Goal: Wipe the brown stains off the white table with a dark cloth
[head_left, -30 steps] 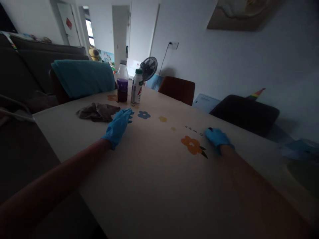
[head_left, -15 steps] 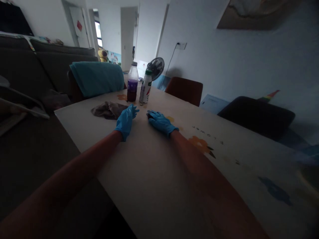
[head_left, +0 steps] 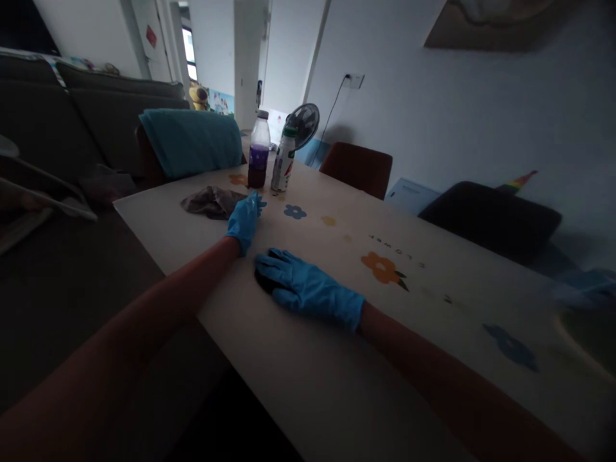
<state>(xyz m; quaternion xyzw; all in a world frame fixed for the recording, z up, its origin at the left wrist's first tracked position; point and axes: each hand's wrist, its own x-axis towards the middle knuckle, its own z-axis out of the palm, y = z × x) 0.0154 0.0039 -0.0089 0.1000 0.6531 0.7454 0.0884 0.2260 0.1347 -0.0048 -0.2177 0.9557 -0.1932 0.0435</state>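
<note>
My right hand (head_left: 308,289), in a blue glove, is wrapped over a dark object (head_left: 265,280) that lies against the white tabletop (head_left: 269,346); most of that object is hidden under the palm. Farther forward and to the left, my left hand (head_left: 244,221), gloved in blue too, rests at the right end of a crumpled grey-brown cloth (head_left: 206,201). Its fingers are partly spread, and nothing shows in them. Just beyond it stand a clear bottle with purple liquid and label (head_left: 258,154) and a white bottle with a green cap (head_left: 283,162).
A chair with a teal towel (head_left: 192,141) stands at the far left end. Brown (head_left: 359,168) and black (head_left: 491,218) chairs line the wall side. A round fan (head_left: 304,125) is behind the bottles. Something round and greenish (head_left: 590,340) sits at the right edge.
My right hand has slid nearer to me across the tabletop with the dark object under it, uncovering a printed blue flower. My left hand has stayed by the cloth. The view has shifted slightly.
</note>
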